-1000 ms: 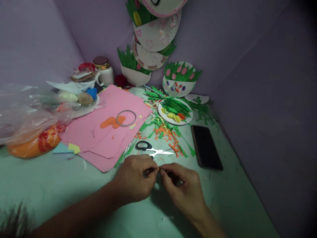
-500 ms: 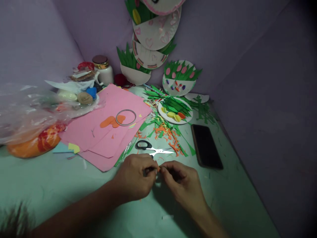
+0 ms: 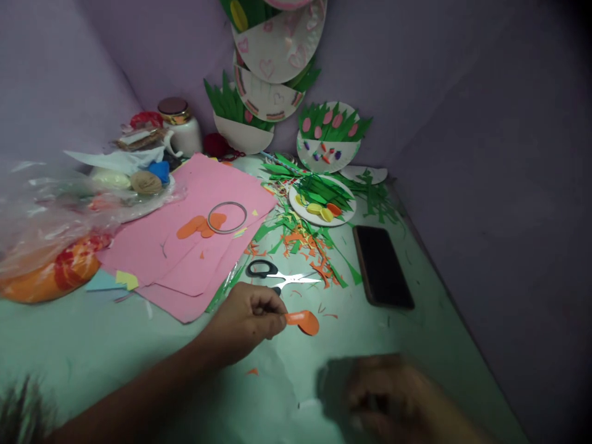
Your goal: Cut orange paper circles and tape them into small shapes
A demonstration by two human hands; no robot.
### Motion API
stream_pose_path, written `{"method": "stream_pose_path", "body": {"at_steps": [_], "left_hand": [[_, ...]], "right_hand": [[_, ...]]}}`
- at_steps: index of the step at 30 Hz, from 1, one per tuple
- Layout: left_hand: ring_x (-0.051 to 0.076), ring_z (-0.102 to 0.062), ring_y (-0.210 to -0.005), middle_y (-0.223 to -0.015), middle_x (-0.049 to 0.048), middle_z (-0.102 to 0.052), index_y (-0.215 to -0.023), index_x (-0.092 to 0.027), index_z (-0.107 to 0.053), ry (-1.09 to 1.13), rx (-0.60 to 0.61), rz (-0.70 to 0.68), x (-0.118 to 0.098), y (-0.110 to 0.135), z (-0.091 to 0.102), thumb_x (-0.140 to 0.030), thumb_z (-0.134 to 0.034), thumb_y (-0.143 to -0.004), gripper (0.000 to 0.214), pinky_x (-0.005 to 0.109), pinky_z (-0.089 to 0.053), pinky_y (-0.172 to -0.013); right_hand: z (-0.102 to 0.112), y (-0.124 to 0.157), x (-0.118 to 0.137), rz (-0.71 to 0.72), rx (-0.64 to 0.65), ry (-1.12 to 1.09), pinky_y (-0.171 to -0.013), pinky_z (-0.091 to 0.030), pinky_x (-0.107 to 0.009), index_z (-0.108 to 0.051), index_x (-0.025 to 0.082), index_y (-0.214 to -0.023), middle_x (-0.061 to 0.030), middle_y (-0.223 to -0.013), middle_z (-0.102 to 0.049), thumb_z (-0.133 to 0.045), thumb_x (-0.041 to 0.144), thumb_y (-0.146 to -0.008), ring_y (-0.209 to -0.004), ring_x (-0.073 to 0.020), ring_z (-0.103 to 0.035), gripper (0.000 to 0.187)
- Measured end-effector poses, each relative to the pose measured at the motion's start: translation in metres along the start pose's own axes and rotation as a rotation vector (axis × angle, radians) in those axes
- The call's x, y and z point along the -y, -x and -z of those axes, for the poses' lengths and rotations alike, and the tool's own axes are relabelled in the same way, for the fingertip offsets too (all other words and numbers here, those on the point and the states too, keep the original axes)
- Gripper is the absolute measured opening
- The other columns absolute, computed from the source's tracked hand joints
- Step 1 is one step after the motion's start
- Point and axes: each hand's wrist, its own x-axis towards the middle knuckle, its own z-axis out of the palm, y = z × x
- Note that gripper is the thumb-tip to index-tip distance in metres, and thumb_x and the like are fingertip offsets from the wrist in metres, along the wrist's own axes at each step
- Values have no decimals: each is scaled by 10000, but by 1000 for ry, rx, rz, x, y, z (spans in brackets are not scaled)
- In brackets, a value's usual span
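Between the thumb and fingers of my left hand (image 3: 247,324) is an orange paper cutout (image 3: 308,322), its rounded end pointing right. My right hand (image 3: 393,394) is low on the right, apart from the paper and smeared by motion; its fingers do not show clearly. Just beyond my left hand lie scissors (image 3: 293,279) with black handles, blades pointing right. Several orange paper ovals (image 3: 192,227) rest on pink sheets (image 3: 185,265), with a grey ring (image 3: 226,217) overlapping them.
A black phone (image 3: 383,265) lies at the right. Behind the scissors, a white plate (image 3: 296,206) holds green strips and ovals, with paper scraps (image 3: 303,237) around it. Plastic bags (image 3: 69,209) crowd the left. Decorated paper plates (image 3: 328,151) are against the wall.
My right hand has let go of the orange paper and moved down and to the right. The cutout now shows, held by my left hand alone. The view has shifted slightly.
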Motion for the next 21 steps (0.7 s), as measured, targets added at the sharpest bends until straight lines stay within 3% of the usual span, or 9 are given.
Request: {"method": "stream_pose_path", "body": {"at_steps": [5,8,14,18,21], "left_hand": [[65,-381,-366,-402,-35,-504,-570,-141,-581,94,90,142,4,-6,-8,-273,-594,-537,136,189,-254,-378],[60,-373,-339,-387,-33,-512,-544,-143,-564,161,156,224,4,-8,-15,-263,-604,-507,131,184,-230,-354],[51,-314,-303,-341,-38,-470,-513,-146,-553,153,203,323,4,-9,-21,-288,-582,-518,145,186,-199,-333],[61,-381,-401,-470,-54,-489,-697,-142,-615,-5,20,134,5,-8,-22,-270,-559,-605,168,181,-278,-396],[76,-443,-484,-581,-42,-536,-811,-157,-634,-125,-31,-45,8,-7,-26,-226,-572,-640,195,186,-340,-462]], "right_hand": [[-19,-23,-5,178,-385,88,-652,-535,-232,-568,267,-1020,-29,-951,-670,-558,53,-768,-795,-146,-650,331],[-26,-31,-10,292,-394,185,-733,-528,-260,-557,237,-1034,-59,-1025,-656,-524,25,-781,-919,-160,-633,332],[-29,-32,-16,329,-407,180,-636,-528,-231,-612,196,-920,-43,-827,-701,-548,16,-758,-737,-141,-665,251],[-32,-33,-17,173,-476,0,-621,-522,-216,-637,218,-887,-5,-777,-711,-575,44,-761,-690,-129,-662,224],[-37,-34,-18,-15,-562,-106,-577,-512,-203,-677,245,-792,21,-720,-712,-615,106,-753,-631,-125,-655,157]]}}
